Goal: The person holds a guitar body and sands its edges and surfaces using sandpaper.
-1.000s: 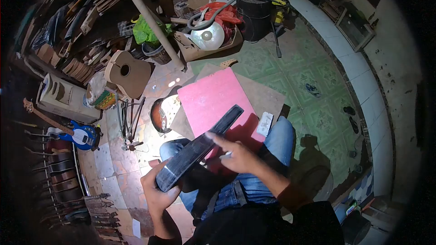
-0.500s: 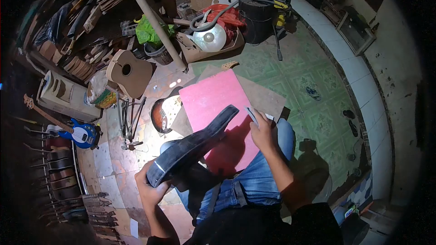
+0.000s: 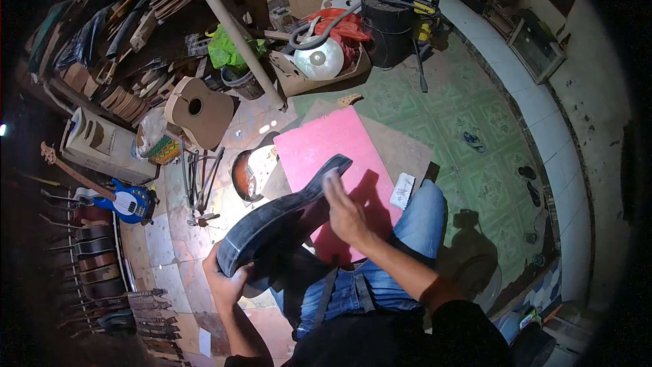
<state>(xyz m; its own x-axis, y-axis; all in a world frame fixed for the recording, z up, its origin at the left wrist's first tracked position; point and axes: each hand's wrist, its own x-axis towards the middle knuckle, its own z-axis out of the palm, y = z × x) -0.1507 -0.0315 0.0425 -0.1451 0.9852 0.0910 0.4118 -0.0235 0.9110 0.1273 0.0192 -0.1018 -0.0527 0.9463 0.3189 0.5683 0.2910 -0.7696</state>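
Observation:
A black guitar body (image 3: 272, 221) is tilted up on its edge above my lap, with its curved side facing up. My left hand (image 3: 227, 278) grips its lower left end, the thumb on one face and the fingers around the edge. At the far upper end, my right hand (image 3: 348, 216) is pressed against the side. Under its fingers is a thin grey piece that looks like sandpaper (image 3: 329, 180), partly hidden and blurred. A white block with dark markings (image 3: 403, 190) lies by my right knee, on the edge of the pink board (image 3: 326, 139).
A sunburst guitar body (image 3: 246, 177) lies left of the board. Beyond it are an unfinished acoustic guitar body (image 3: 197, 110), a metal stand (image 3: 197, 190) and a blue bass (image 3: 125, 200). A black bucket (image 3: 386, 30) and a cardboard box (image 3: 305, 81) stand ahead.
My right hand has moved left from beside the board onto the guitar body's upper end, uncovering the white block. The body has tilted slightly; my left hand keeps its grip.

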